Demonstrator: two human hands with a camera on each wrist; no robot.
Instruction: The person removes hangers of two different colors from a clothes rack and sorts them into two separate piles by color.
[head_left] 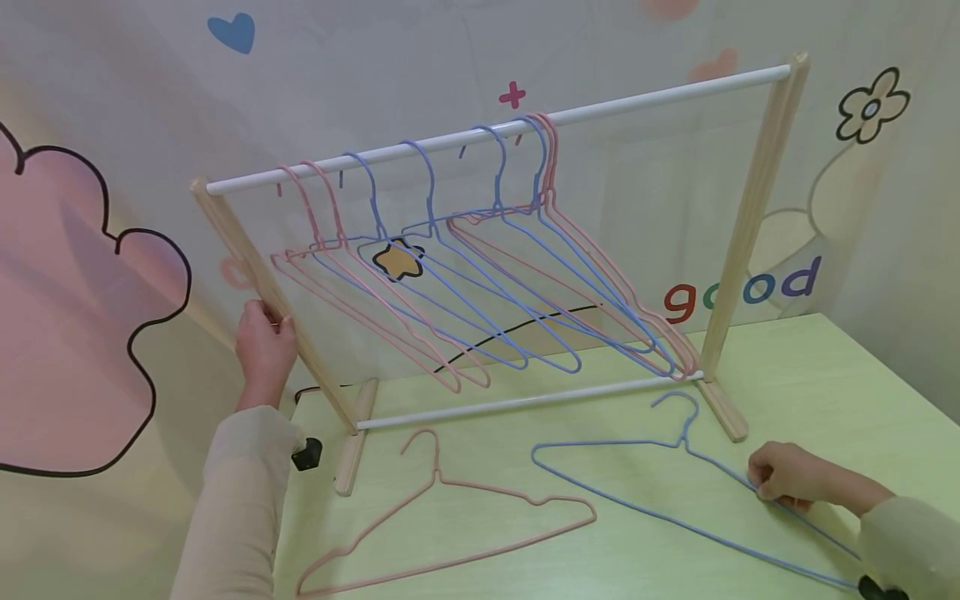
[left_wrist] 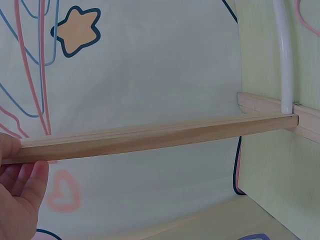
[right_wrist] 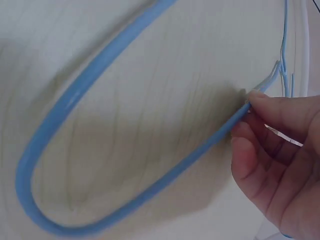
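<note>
My left hand (head_left: 266, 346) grips the left wooden post (head_left: 318, 371) of a small clothes rack about halfway up; in the left wrist view the thumb and fingers (left_wrist: 34, 182) lie on either side of the post. Over at the right, my right hand (head_left: 787, 477) pinches one shoulder of a blue hanger (head_left: 622, 502) by the table. The right wrist view shows thumb and fingers meeting on its blue wire (right_wrist: 185, 162). Left of it a pink hanger (head_left: 517, 546) lies flat, hook toward the rack.
Several pink and blue hangers (head_left: 442, 242) hang from the rack's white top rail (head_left: 660, 93). A white lower bar (head_left: 525, 402) joins its wooden feet (head_left: 726, 410). Behind the pale green table (head_left: 832, 375) hangs a printed cloth (head_left: 615, 183).
</note>
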